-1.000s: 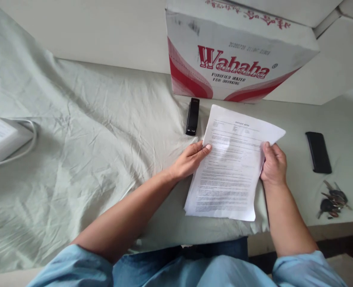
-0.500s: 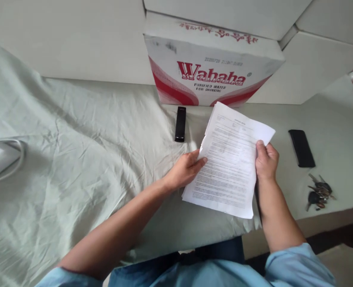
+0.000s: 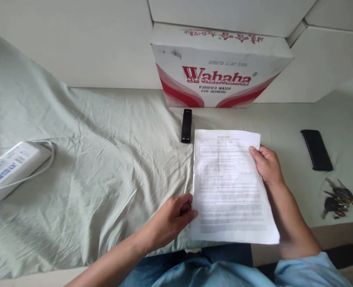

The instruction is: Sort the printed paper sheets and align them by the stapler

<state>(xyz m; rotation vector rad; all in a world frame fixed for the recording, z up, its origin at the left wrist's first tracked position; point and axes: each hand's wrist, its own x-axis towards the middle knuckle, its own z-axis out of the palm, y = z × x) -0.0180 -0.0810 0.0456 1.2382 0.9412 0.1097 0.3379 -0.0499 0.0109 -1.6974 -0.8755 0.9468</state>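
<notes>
Left hand (image 3: pixel 172 217), in the head view, now sits lower than before, at the bottom-left edge of the papers (image 3: pixel 230 187), thumb touching, fingers curled; any grip cannot be told. Right hand (image 3: pixel 267 164) pinches their upper right side, apparently steadying them over the cloth's (image 3: pixel 104 171) front edge.

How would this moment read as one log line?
left hand: at paper, lower-left edge | right hand: gripping upper-right edge | nearby: black oblong object, phone, keys, Wahaha carton
</notes>
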